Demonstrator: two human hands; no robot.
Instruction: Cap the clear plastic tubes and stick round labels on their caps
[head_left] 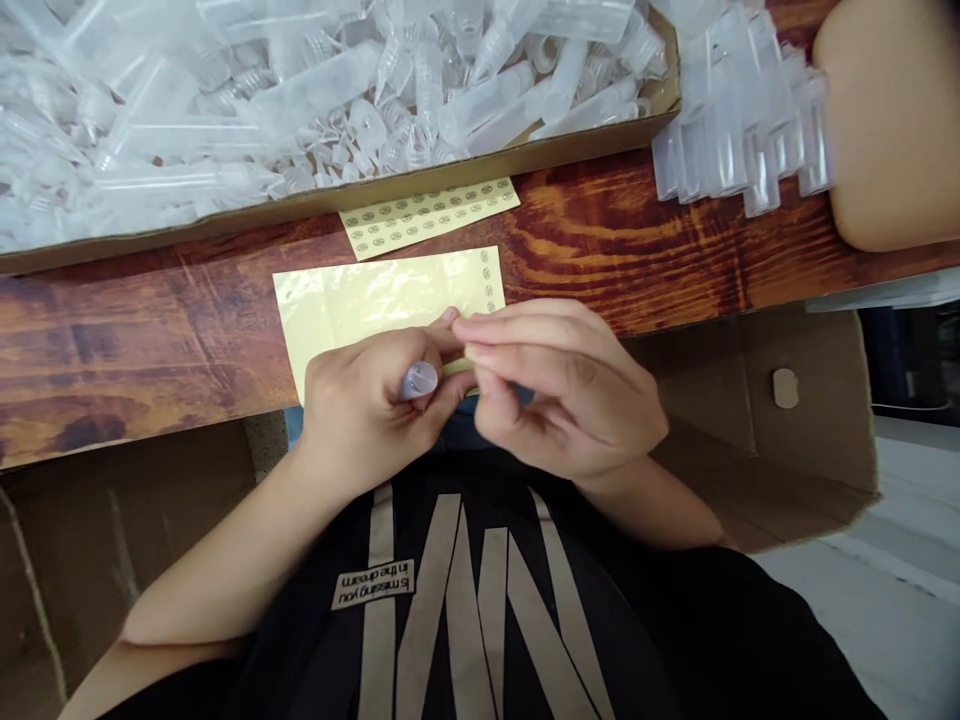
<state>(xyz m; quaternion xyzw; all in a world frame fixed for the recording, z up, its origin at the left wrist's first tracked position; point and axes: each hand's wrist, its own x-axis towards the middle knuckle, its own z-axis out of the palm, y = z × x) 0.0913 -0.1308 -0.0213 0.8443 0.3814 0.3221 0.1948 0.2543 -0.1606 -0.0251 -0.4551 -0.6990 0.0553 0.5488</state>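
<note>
In the head view my left hand is closed around a clear plastic tube; only its round end shows between thumb and fingers. My right hand is pinched, its fingertips meeting those of my left hand. Whatever the right fingers hold, if anything, is hidden. Just beyond both hands, a yellow sticker sheet lies on the wooden table, with a column of small round stickers along its right edge. Behind it is a second, smaller sheet with rows of round printed stickers.
A shallow cardboard box full of clear plastic tubes and caps spans the back of the wooden table. Several clear tubes are piled at the right, beside another person's bare limb. An open carton stands below, right.
</note>
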